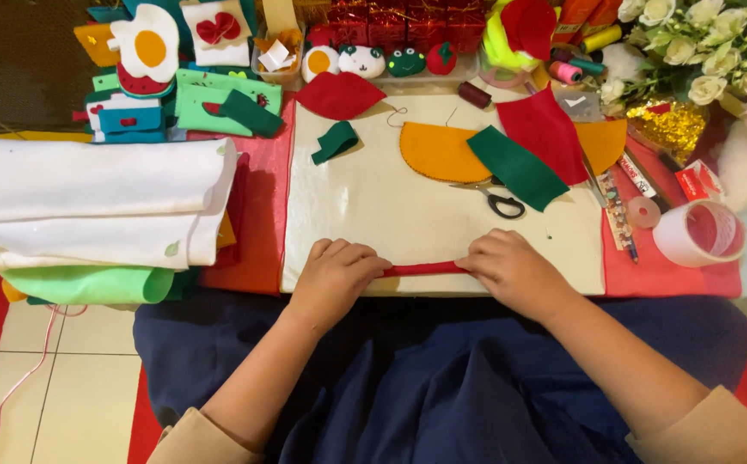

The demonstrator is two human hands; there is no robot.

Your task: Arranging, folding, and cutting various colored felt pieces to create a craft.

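Two bare hands work at the near edge of a cream work board (373, 215) that lies across a red cloth (257, 215). Largest of the things beside it is a folded stack of white fabric (90, 202) on the left, with a light green felt sheet (90, 283) poking out beneath it. On the board's far half lie an orange felt half-circle (434, 150) with a stitched edge, a red felt piece (545, 129) and a dark green felt strip (515, 167) crossing over it. A red felt lips shape (339, 93) sits at the board's top edge, and a small curled green felt scrap (335, 142) lies just below it. Black-handled scissors (494, 198) rest near the middle, partly under the green strip. Off to the right, on the red cloth, a wide roll of clear tape (700, 234) lies on its side.

Between the hands runs a thin rolled red felt strip (425, 269), lying level along the board's front edge. The left hand (335, 275) has its fingers curled down and closed over the strip's left end, hiding it. The right hand (515, 271) pinches the right end, fingers bent and pressed together on the felt. Both hands rest on the board, well apart, with only the strip's middle showing between them.
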